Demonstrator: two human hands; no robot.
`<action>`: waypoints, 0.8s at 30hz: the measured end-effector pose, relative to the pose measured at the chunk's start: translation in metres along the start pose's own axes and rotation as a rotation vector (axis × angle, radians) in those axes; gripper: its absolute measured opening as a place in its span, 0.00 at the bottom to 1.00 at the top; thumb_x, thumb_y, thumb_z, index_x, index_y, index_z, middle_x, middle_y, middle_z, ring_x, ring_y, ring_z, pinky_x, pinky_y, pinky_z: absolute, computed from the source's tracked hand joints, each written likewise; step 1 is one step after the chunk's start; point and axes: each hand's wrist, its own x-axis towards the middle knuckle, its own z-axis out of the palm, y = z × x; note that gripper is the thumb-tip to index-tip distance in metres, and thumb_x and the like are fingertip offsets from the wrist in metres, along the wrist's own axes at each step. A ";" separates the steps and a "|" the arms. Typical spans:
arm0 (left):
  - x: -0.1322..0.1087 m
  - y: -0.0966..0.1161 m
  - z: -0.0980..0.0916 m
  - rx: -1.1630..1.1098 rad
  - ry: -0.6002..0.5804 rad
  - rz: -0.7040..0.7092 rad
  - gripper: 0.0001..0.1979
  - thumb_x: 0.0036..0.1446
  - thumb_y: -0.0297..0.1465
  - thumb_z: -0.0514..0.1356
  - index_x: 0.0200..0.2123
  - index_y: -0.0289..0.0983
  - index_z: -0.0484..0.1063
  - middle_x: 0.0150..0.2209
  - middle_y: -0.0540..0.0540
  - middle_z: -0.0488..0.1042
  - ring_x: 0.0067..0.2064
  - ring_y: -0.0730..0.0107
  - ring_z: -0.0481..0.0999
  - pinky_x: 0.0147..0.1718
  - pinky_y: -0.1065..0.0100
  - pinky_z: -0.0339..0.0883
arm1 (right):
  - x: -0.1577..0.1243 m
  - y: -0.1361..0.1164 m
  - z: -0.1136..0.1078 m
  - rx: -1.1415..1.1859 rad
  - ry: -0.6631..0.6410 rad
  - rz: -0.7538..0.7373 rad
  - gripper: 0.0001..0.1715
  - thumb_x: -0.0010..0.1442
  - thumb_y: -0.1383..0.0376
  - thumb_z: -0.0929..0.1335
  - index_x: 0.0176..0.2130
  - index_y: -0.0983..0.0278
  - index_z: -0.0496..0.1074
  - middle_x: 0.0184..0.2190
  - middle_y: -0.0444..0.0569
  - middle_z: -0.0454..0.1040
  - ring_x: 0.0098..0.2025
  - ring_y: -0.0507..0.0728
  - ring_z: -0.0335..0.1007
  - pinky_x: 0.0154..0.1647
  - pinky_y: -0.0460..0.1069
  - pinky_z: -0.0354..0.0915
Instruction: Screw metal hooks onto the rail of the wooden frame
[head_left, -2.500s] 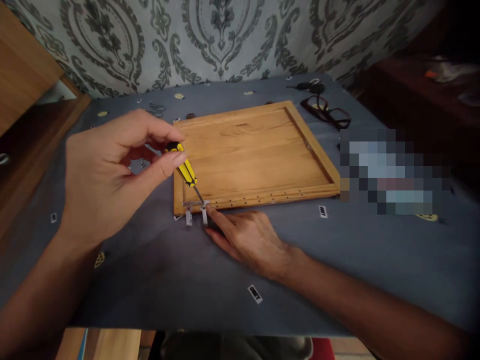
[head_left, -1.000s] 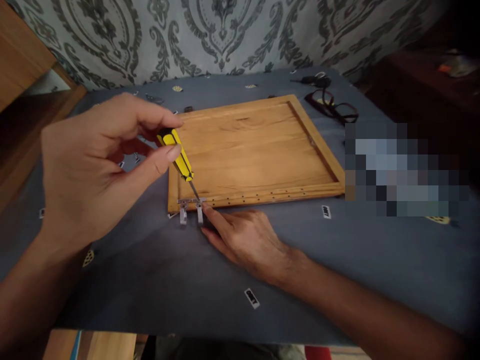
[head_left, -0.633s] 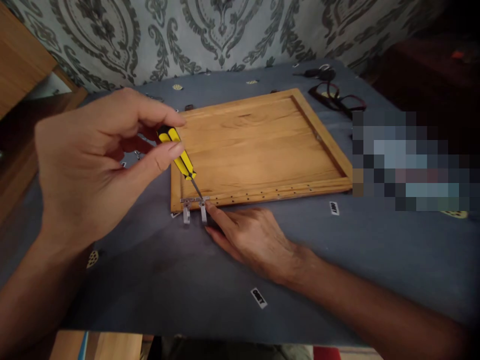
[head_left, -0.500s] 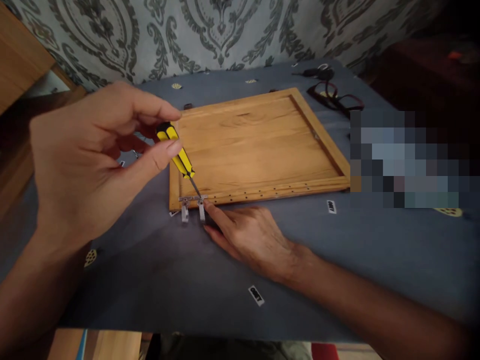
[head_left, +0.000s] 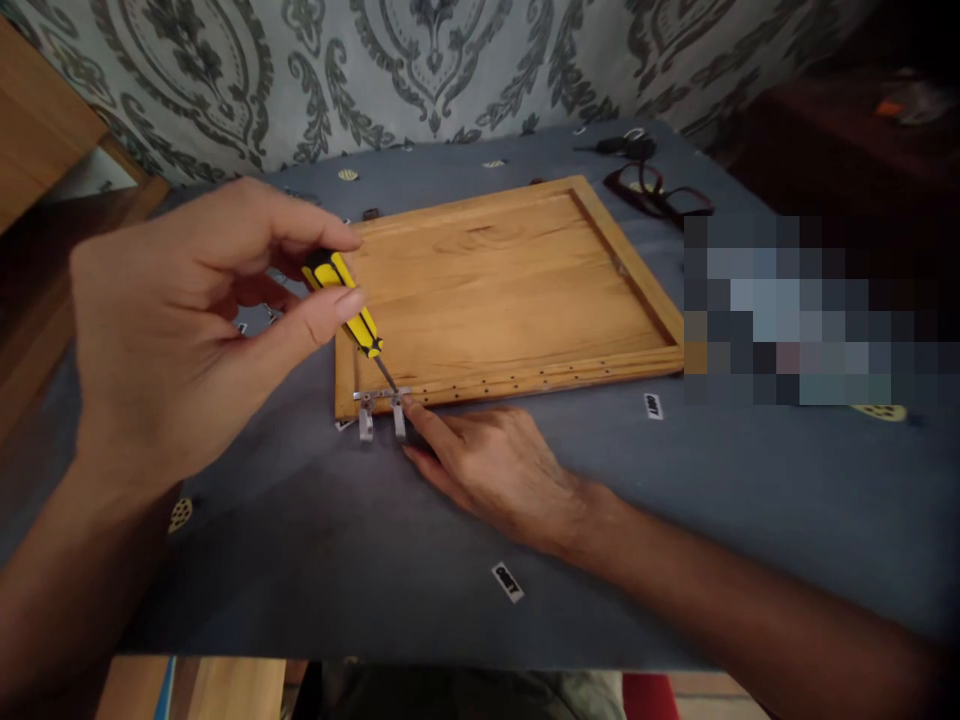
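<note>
At eight o'clock on the wooden panel (head_left: pixel 487 285), right on its near left corner, sits a silver metal fitting (head_left: pixel 365 422), its flat bar lying along the near rail and two prongs hanging past the edge toward six o'clock. The screwdriver (head_left: pixel 360 325), yellow and black, stands tilted over it, handle toward eleven and shaft toward five, its tip on the fitting by the right-hand prong.

Over at nine o'clock of the panel, the left hand (head_left: pixel 176 330) has the screwdriver handle pinched lightly between thumb and forefinger, closed on it near the top. At six o'clock lies the right hand (head_left: pixel 510 475), its index fingertip touching the fitting just beside the screwdriver tip; the thumb is parted from that finger, lower down, and I cannot tell whether the two clamp anything between them. Dark dots run along the near rail from seven round to four.

The panel lies flat on a blue-grey cloth (head_left: pixel 360 590) with small printed labels, one at four o'clock and another at six. Glasses (head_left: pixel 651 206) rest near the two o'clock corner, with keys (head_left: pixel 637 147) just beyond. Something pixelated out of recognition (head_left: pixel 780 310) fills three o'clock. A wooden cabinet (head_left: pixel 45 110) stands between nine and ten, and patterned fabric (head_left: pixel 439 60) spans twelve.
</note>
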 end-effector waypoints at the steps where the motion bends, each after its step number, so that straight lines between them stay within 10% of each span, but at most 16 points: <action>1: 0.000 0.000 0.000 0.011 0.006 -0.001 0.14 0.56 0.38 0.65 0.46 0.45 0.76 0.38 0.54 0.77 0.36 0.74 0.77 0.36 0.70 0.74 | 0.000 0.000 0.000 -0.002 0.002 -0.002 0.26 0.68 0.58 0.63 0.59 0.70 0.69 0.33 0.51 0.83 0.30 0.60 0.79 0.22 0.52 0.56; 12: 0.001 0.002 -0.001 -0.093 -0.013 -0.035 0.15 0.57 0.33 0.65 0.48 0.45 0.76 0.43 0.52 0.78 0.45 0.70 0.78 0.41 0.70 0.74 | 0.000 0.000 0.000 0.002 0.009 -0.009 0.25 0.67 0.60 0.63 0.59 0.70 0.68 0.35 0.54 0.83 0.31 0.59 0.79 0.24 0.51 0.58; 24: -0.001 0.002 -0.006 0.007 -0.034 -0.075 0.12 0.57 0.34 0.65 0.45 0.48 0.78 0.37 0.53 0.78 0.33 0.73 0.78 0.41 0.64 0.77 | -0.001 0.000 0.000 0.021 -0.004 0.010 0.24 0.68 0.60 0.62 0.58 0.70 0.69 0.33 0.53 0.83 0.30 0.57 0.78 0.24 0.50 0.55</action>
